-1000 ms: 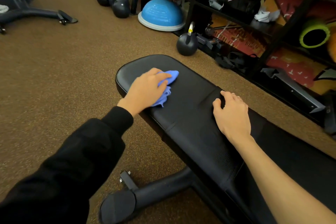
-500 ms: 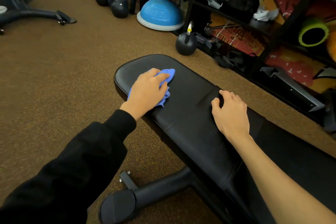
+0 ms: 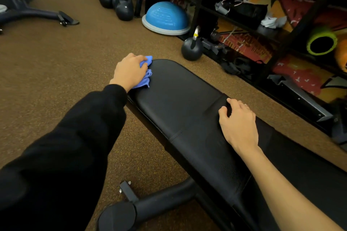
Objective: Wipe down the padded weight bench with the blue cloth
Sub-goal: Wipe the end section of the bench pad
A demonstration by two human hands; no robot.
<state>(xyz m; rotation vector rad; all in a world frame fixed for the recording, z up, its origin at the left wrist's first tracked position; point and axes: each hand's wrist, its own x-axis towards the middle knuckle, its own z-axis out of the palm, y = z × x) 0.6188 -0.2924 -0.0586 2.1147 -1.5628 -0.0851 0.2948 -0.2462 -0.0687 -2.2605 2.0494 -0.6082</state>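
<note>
The black padded weight bench (image 3: 180, 103) runs from centre to lower right. At its far left corner my left hand (image 3: 130, 71) covers the crumpled blue cloth (image 3: 145, 78), fingers curled over it and pressing it against the pad's edge. Most of the cloth is hidden under the hand; blue folds show at the fingertips and beside the palm. My right hand (image 3: 237, 124) rests on the pad's right side near the seam, fingers bent down onto the vinyl, holding nothing.
A black kettlebell (image 3: 191, 48) stands on the brown floor just beyond the bench end. A blue half-dome balance trainer (image 3: 166, 18) and more kettlebells (image 3: 123, 8) sit farther back. A black storage rack (image 3: 262, 30) lines the right. The bench's foot bar (image 3: 142, 206) lies below.
My left hand has slid the cloth leftward, from the pad's top surface out to its far left corner edge. The right hand has stayed put on the pad.
</note>
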